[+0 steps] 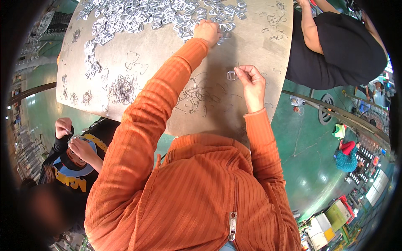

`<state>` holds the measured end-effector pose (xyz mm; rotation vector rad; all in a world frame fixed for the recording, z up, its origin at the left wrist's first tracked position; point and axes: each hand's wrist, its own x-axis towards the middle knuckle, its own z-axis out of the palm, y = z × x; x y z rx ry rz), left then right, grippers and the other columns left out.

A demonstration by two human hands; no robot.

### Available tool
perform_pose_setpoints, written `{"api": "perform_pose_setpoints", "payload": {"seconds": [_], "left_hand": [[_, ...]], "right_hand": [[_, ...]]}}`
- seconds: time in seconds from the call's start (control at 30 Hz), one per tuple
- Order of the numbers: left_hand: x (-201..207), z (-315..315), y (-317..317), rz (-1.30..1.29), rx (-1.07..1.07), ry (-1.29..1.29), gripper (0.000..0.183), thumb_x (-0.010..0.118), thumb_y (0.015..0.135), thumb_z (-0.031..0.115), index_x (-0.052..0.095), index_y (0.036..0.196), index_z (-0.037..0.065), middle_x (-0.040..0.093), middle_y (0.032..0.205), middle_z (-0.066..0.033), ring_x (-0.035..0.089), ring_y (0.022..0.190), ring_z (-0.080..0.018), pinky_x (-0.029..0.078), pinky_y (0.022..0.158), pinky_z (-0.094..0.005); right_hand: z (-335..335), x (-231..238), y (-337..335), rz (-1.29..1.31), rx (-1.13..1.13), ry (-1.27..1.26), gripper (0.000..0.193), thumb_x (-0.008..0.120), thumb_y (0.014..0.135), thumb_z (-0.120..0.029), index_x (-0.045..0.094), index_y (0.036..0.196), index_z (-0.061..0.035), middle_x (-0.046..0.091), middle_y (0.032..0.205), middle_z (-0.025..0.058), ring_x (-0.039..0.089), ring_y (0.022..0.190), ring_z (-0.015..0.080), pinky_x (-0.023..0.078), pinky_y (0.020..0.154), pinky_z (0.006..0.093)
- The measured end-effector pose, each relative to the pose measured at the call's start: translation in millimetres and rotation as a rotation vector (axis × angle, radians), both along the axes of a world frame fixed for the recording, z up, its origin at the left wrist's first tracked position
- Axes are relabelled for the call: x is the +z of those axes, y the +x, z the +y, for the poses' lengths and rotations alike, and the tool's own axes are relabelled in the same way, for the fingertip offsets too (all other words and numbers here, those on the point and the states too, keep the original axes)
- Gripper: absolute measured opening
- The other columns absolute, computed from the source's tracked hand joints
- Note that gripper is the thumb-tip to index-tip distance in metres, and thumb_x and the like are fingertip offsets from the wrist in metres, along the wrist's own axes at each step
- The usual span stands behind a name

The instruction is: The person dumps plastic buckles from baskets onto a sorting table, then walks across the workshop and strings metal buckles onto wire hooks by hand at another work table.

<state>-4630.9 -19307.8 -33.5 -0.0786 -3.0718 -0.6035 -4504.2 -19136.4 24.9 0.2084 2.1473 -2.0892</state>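
My right hand (252,83) pinches a small silver metal buckle (231,75), a rectangular frame, between thumb and fingertips above the table. A thin wire seems to stick up at those fingertips. Farther off, my left hand (207,32) rests at the near edge of a large heap of similar metal buckles (138,16). Its fingers curl downward, and whatever lies under them is hidden. Between my arms, a loose cluster of thin dark bent wire pieces (197,95) lies on the table.
The worn metal-topped table (163,54) holds a denser pile of wire pieces (122,89) at left and more wires (274,21) at far right. A co-worker in black (339,50) stands at the right edge. Another person's hands (81,149) work at the lower left.
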Motion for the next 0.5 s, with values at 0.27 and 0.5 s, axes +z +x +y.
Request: {"api": "perform_pose_setpoints", "payload": {"seconds": [0.27, 0.5], "left_hand": [[3.5, -11.9, 4.2, -0.081, -0.082, 0.001, 0.042, 0.071, 0.064, 0.032, 0.06, 0.096, 0.008, 0.056, 0.098, -0.0113, 0.054, 0.092, -0.0275, 0.044, 0.08, -0.0369], [8.4, -4.0, 3.3, -0.178, -0.167, -0.006, 0.029, 0.068, 0.066, 0.023, 0.058, 0.087, 0.006, 0.06, 0.085, -0.0101, 0.058, 0.083, -0.026, 0.046, 0.074, -0.0357]], "right_hand": [[8.1, -3.9, 12.2, 0.049, -0.036, 0.013, 0.007, 0.063, 0.078, -0.006, 0.06, 0.082, -0.0018, 0.059, 0.071, -0.0025, 0.049, 0.063, 0.0022, 0.04, 0.059, 0.0175], [10.3, -0.2, 10.4, 0.046, -0.042, 0.025, 0.008, 0.064, 0.078, -0.007, 0.06, 0.082, -0.0017, 0.059, 0.072, -0.0021, 0.049, 0.064, 0.0023, 0.04, 0.059, 0.0177]]}}
